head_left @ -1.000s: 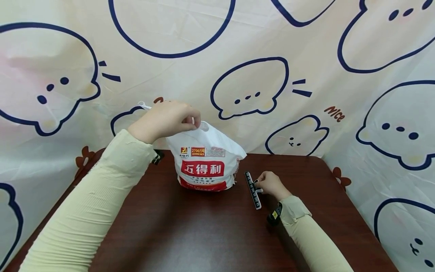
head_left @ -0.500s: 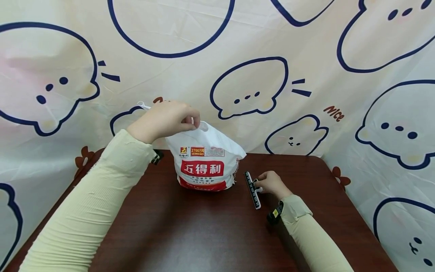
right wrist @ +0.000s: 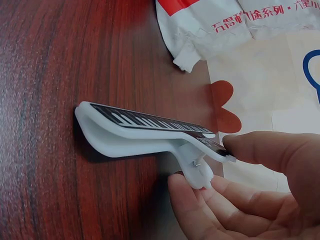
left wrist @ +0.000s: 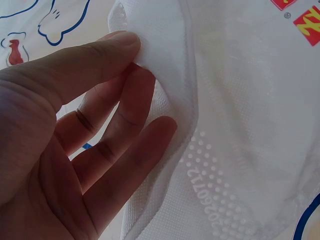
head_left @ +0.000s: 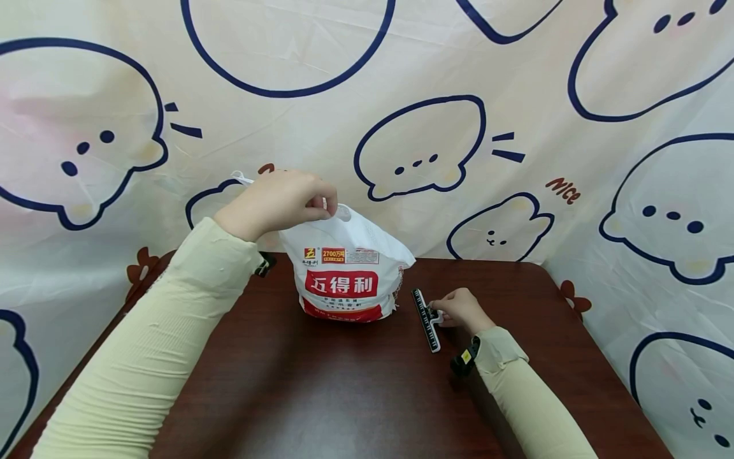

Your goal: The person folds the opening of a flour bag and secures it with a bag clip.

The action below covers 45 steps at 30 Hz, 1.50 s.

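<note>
A white flour bag (head_left: pixel 342 284) with red printing stands toward the back of the table. My left hand (head_left: pixel 289 203) pinches its top edge; the left wrist view shows thumb and forefinger on the white woven fabric (left wrist: pixel 165 45). To the right of the bag is a long white clip (head_left: pixel 427 322) with a black-and-white piano-key pattern. My right hand (head_left: pixel 460 310) pinches the clip's handles, thumb on the upper lever and fingers under the lower one, as the right wrist view shows. The clip's long jaws lie together at the tabletop.
The dark brown wooden table (head_left: pixel 344 395) reaches back to a cream cloth backdrop (head_left: pixel 424 64) with cartoon outlines. A dark wrist strap with a yellow mark (head_left: pixel 464 359) is on the right wrist.
My right hand shifts slightly on the clip's handles, and the clip stays nearly in place. The left hand and the bag hold still.
</note>
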Each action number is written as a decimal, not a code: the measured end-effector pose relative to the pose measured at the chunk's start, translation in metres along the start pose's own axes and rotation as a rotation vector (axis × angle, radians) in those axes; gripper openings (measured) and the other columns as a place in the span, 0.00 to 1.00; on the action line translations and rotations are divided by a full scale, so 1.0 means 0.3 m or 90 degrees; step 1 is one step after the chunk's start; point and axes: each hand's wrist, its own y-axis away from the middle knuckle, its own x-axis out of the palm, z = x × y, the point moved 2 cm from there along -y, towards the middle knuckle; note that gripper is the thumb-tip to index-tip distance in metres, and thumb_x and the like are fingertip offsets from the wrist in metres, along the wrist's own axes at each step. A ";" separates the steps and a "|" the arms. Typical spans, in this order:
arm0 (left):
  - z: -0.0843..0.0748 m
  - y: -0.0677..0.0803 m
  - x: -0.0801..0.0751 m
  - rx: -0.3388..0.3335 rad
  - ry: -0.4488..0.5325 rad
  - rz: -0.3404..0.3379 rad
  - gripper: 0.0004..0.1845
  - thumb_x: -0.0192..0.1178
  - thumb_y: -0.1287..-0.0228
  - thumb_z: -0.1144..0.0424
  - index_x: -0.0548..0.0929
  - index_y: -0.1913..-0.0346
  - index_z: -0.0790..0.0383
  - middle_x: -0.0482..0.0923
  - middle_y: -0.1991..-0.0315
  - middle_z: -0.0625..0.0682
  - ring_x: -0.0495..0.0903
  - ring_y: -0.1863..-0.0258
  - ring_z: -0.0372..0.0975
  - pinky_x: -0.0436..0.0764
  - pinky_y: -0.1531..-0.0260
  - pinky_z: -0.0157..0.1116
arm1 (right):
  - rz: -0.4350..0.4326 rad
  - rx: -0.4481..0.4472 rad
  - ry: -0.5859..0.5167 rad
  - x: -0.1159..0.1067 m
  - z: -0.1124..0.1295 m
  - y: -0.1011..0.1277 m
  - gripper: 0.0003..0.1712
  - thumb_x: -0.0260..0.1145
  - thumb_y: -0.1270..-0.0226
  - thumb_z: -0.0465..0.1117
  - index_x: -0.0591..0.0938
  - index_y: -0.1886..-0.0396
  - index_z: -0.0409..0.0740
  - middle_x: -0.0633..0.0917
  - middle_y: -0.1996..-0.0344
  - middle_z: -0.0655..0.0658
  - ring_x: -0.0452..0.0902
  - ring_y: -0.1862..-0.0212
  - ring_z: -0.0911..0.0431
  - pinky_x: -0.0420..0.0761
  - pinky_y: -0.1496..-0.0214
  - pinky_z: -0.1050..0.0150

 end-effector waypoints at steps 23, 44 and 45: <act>-0.002 -0.001 -0.008 -0.005 0.017 0.007 0.05 0.65 0.32 0.67 0.87 0.57 0.57 0.86 0.59 0.56 0.82 0.60 0.48 0.85 0.57 0.48 | 0.012 -0.013 -0.003 -0.004 0.001 0.010 0.13 0.71 0.33 0.40 0.88 0.64 0.31 0.84 0.63 0.42 0.79 0.66 0.54 0.87 0.61 0.60; -0.008 -0.010 -0.015 -0.035 0.015 0.022 0.04 0.63 0.31 0.67 0.87 0.57 0.57 0.85 0.56 0.57 0.82 0.58 0.49 0.85 0.56 0.49 | 0.005 -0.031 -0.005 -0.019 0.013 0.036 0.13 0.69 0.31 0.38 0.87 0.57 0.30 0.85 0.59 0.40 0.79 0.69 0.58 0.87 0.62 0.63; -0.008 -0.010 -0.015 -0.036 0.016 0.023 0.04 0.64 0.31 0.67 0.87 0.57 0.57 0.85 0.56 0.57 0.82 0.58 0.49 0.85 0.56 0.49 | 0.006 -0.032 -0.004 -0.020 0.013 0.037 0.13 0.69 0.31 0.38 0.87 0.57 0.30 0.85 0.60 0.41 0.78 0.69 0.58 0.87 0.62 0.64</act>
